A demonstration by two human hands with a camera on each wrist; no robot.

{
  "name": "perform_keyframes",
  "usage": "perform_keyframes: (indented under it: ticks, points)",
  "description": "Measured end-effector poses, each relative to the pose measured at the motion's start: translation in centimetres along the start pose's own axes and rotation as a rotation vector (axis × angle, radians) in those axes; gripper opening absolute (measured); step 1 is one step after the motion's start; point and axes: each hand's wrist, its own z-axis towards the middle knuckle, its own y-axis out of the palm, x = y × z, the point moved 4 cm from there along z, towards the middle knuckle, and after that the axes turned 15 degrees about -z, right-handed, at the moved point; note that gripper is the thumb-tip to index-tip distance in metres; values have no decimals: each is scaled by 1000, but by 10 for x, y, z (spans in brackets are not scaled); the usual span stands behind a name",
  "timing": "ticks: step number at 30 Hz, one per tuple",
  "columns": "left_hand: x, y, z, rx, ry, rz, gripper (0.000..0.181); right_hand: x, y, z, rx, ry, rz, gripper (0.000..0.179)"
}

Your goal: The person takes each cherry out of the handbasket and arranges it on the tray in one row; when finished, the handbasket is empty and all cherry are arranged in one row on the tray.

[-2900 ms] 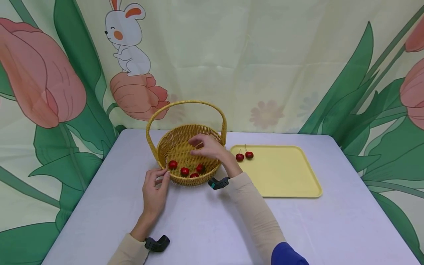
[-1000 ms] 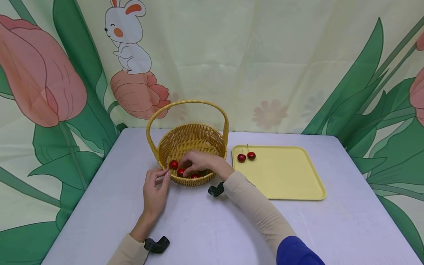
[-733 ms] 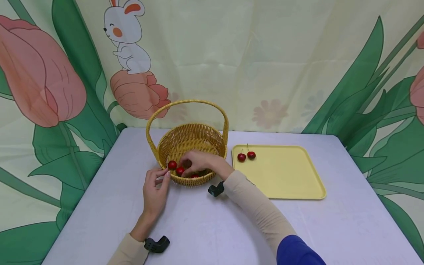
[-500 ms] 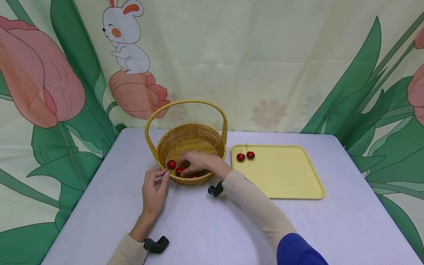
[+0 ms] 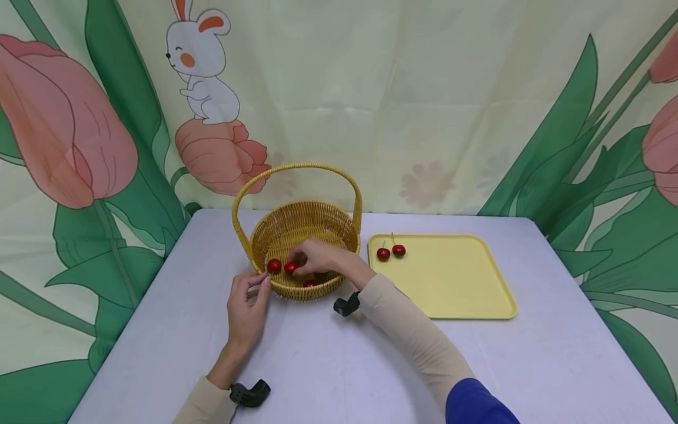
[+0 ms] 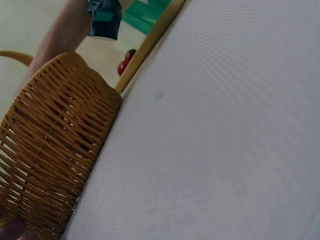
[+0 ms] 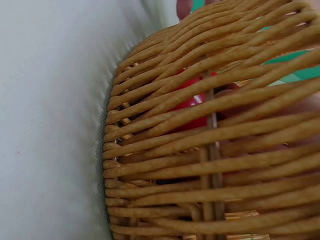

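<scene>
A wicker basket [image 5: 304,212] with a tall arched handle stands at the table's back, left of centre. My left hand [image 5: 248,309] pinches its front-left rim between thumb and fingers; in the left wrist view only fingertips [image 6: 14,230] show against the weave. Reaching over the front rim, my right hand [image 5: 322,258] has thumb and fingertips on a red cherry [image 5: 291,267] inside. Another cherry [image 5: 274,266] lies to its left, and one more [image 5: 310,283] sits low by the front wall. The right hand hides part of the basket floor. Red shows through the weave in the right wrist view.
A yellow tray [image 5: 450,277] lies right of the basket, beneath part of the right forearm. Two stemmed cherries, one [image 5: 384,254] and another [image 5: 398,251], rest in its back-left corner. Behind the white table [image 5: 318,365] hangs a printed curtain [image 5: 424,106].
My right hand came down from above the basket to the cherries and took hold of one, which has shifted slightly up and right. The left hand stayed at the rim.
</scene>
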Motion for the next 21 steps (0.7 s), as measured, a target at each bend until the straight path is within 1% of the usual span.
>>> perform_keyframes:
  ticks: [4,8,12,17,21]
  points:
    - [-1,0,0,6,5,-9,22,1,-5,-8,38,2,15,27]
    - [-3,0,0,13,21,-21,21,3,-10,-17,81,-14,42,25]
    - [-4,0,0,13,19,-14,22,6,-17,-27,140,-38,67,24]
    - [-2,-1,0,9,14,-2,21,11,-29,-45,236,-40,96,27]
    - [-2,0,0,11,17,-2,20,15,-36,-62,297,-30,149,30]
